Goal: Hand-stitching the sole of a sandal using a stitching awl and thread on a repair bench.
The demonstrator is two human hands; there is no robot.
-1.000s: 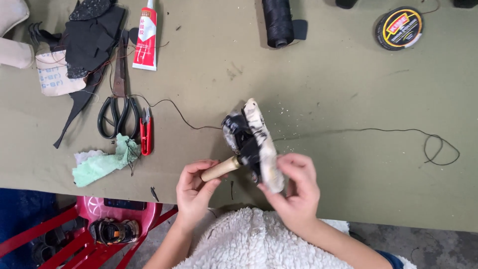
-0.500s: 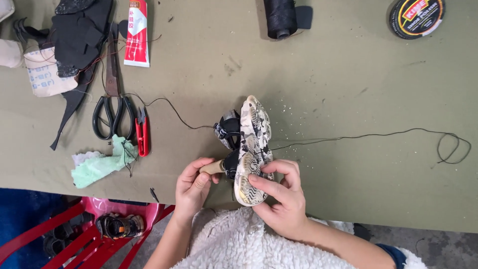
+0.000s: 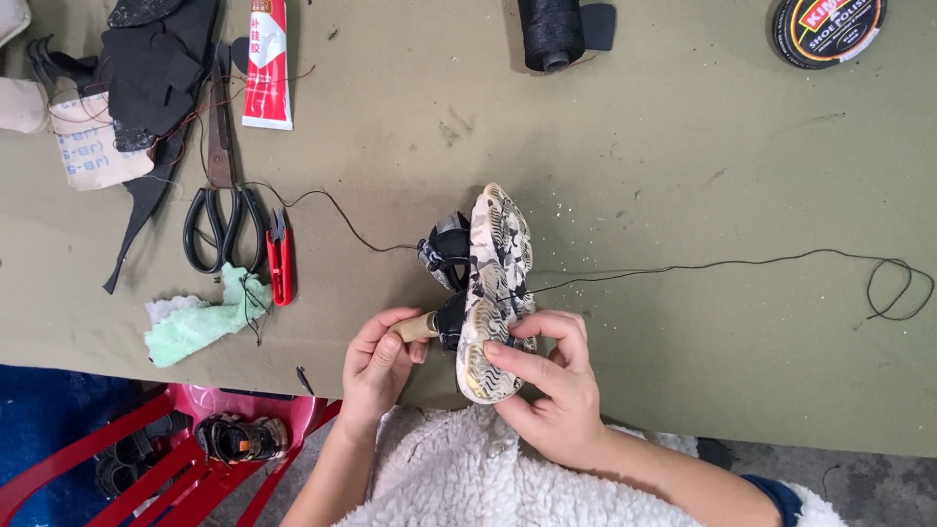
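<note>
Since the earlier frame, drawn nearer the worktop's near edge and turned more upright: small patterned shoe (image 3: pixel 496 293), sole outward, toe pointing away. Right hand (image 3: pixel 549 385) wrapped around the heel end, grip clenched on the shoe, fingertips pressed on the tread. Left hand (image 3: pixel 379 363) closed around a wooden-handled awl (image 3: pixel 418 327), grip grasping the handle, tip hidden against the shoe's dark upper. Black thread (image 3: pixel 742 262) running from the shoe rightward across the olive worktop (image 3: pixel 683 146), ending in a loose loop close to the right edge. Another strand trailing left toward the black-handled scissors (image 3: pixel 221 195), with red thread snips (image 3: pixel 280 259) just beside them and a pale green cloth (image 3: pixel 200 320) lying close to the near edge. Farther back: red and white glue tube (image 3: pixel 266 63), black thread spool (image 3: pixel 549 31), round polish tin (image 3: pixel 828 29) cut by the top edge, dark leather scraps (image 3: pixel 156 68) at the upper left. Open room between shoe and spool, and to the right of the shoe apart from the thread. Below the near edge, a red plastic chair (image 3: pixel 146 459) holding a small sandal (image 3: pixel 239 439); white fleece sleeve (image 3: pixel 459 478) at bottom centre.
</note>
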